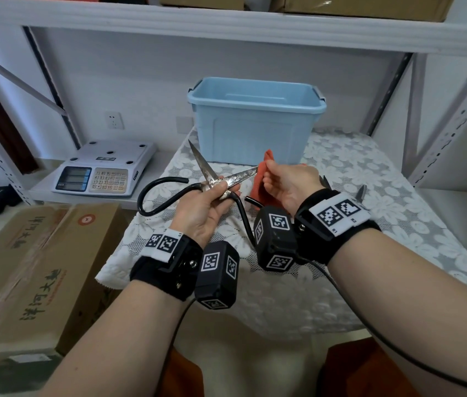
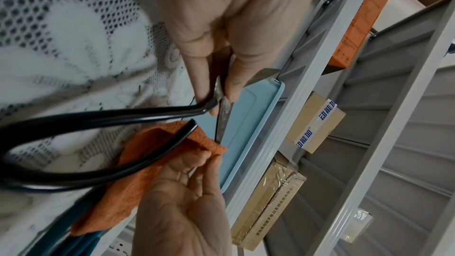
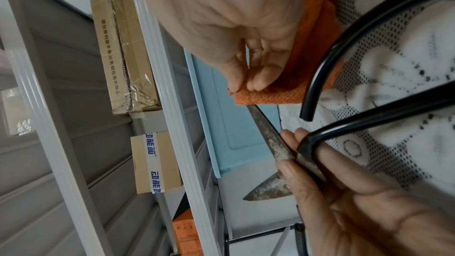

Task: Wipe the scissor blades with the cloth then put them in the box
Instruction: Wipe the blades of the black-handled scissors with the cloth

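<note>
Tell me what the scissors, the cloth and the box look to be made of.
Scissors: blades look like bare steel, dull and rust-speckled; handle loops are glossy black, perhaps coated metal.
Cloth: orange woven textile with a waffle-like texture, matte.
Box: pale blue moulded plastic, smooth, slight sheen.

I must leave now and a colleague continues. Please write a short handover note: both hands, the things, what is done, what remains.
Left hand grips the open scissors at the pivot, above the table.
Right hand pinches the orange cloth around the tip of one blade.
The blue box stands open behind them, apparently empty.
Done: wiping has started on that blade.
Left: both blades look stained, so finish wiping them, then put the scissors in the box.
</note>
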